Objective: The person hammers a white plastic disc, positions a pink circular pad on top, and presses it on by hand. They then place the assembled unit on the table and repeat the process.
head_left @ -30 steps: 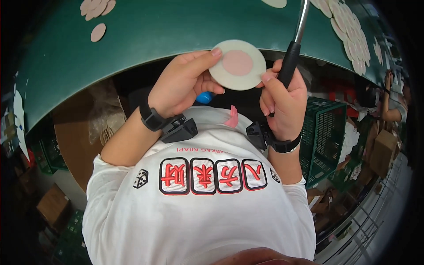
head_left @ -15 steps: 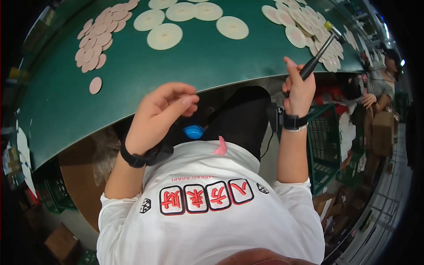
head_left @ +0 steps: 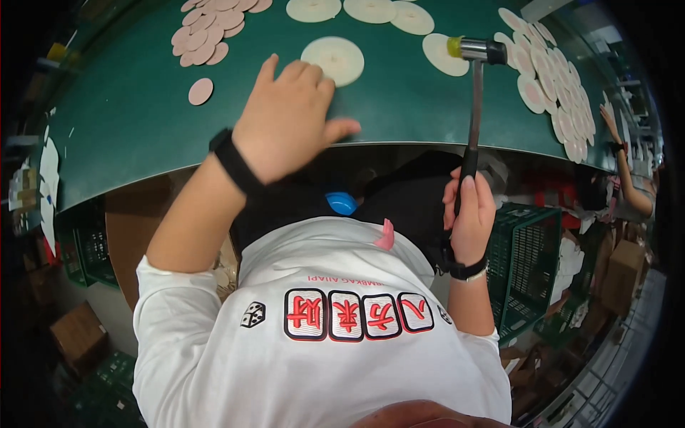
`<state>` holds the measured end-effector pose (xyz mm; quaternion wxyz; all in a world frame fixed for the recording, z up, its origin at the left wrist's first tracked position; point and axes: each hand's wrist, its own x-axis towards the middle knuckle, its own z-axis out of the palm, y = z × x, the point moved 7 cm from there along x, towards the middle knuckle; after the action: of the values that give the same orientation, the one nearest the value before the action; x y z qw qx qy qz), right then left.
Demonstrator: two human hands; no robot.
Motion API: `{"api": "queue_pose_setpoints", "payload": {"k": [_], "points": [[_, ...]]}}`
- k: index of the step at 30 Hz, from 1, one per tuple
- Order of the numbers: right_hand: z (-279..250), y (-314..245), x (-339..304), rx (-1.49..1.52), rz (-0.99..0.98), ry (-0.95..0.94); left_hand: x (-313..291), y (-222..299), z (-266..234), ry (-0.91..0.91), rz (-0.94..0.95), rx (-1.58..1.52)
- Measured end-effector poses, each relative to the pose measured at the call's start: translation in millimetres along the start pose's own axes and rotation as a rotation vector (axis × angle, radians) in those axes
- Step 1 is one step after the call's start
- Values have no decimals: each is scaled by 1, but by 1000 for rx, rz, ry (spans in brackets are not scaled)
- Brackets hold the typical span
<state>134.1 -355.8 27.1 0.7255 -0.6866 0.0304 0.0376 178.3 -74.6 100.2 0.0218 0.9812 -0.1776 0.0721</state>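
My right hand (head_left: 474,214) is wrapped round the black grip of a two-faced hammer (head_left: 476,107), held upright at the table's edge. Its metal head carries one yellow face and one black face. My left hand (head_left: 289,114) reaches over the green table (head_left: 407,107), fingers spread and holding nothing that shows. Just beyond its fingers lies a round cream disc (head_left: 332,60). Another cream disc (head_left: 442,55) sits partly behind the hammer head, and several more lie at the far edge. One small pink disc (head_left: 200,91) lies left of my left hand.
Overlapping pink discs (head_left: 207,32) are piled at the far left. A long heap of pale discs (head_left: 560,85) covers the right side. Below the table stands a green plastic crate (head_left: 524,264). At the far right a co-worker's arm (head_left: 628,167) rests by the table.
My left hand has moved forward and up over the table, and its fingers have spread. My right hand has come lower, with the hammer turned more upright. The view has shifted.
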Motion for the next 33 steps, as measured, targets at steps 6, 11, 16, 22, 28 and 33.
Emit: {"api": "queue_pose_setpoints", "payload": {"k": [6,11,16,22,28,33], "points": [[22,-6,-26,-451,-86,-176,-43,32,0,-32,20,-150],[51,-25,-20,-641,-252,-256,-50,27,8,132,-58,-135],[69,-49,-15,-627,-403,-213,-51,21,14,124,-81,-167],[88,-35,-4,-913,-388,-236,-53,17,16,107,-93,-229],[89,-46,-12,-867,-408,-223,-53,13,15,93,-91,-268],[81,-28,-13,-1010,-350,-200,-58,13,19,98,-106,-261]]}}
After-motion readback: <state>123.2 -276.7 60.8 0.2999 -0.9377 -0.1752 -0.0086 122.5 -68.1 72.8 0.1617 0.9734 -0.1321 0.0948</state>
